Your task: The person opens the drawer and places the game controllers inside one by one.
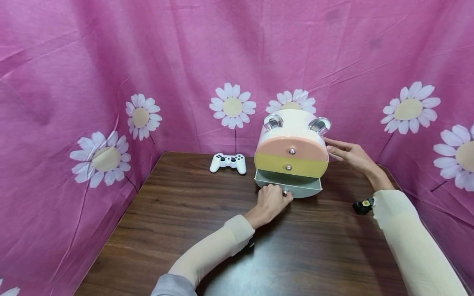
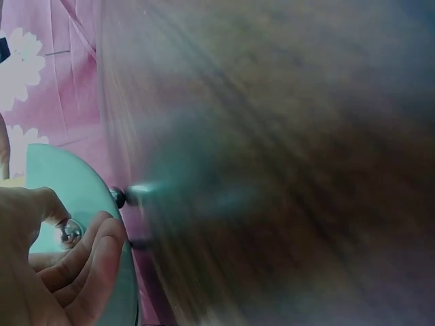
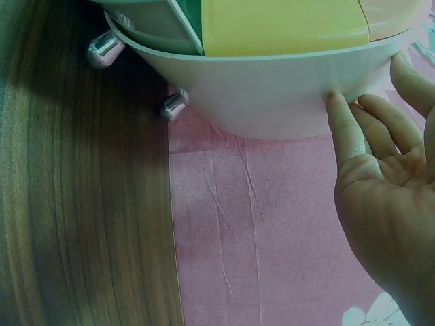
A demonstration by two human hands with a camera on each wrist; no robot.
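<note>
Low down, the left hand [image 1: 271,202] curls round the drawer knob [image 2: 70,235].

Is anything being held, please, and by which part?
The left hand holds the bottom drawer by its knob; the right hand touches the cabinet's side.

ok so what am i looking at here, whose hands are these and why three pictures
There is no machine here, just a person's left hand and right hand, both bare. The wide picture comes from a camera worn on the head, looking forward and down; the other two come from cameras on the wrists, each facing that hand's work. On the table stands a box, and to its left lies a white controller. The left hand pinches the knob of the bottom drawer, which is partly open. The right hand holds nothing; its fingers touch the box's side.
</note>
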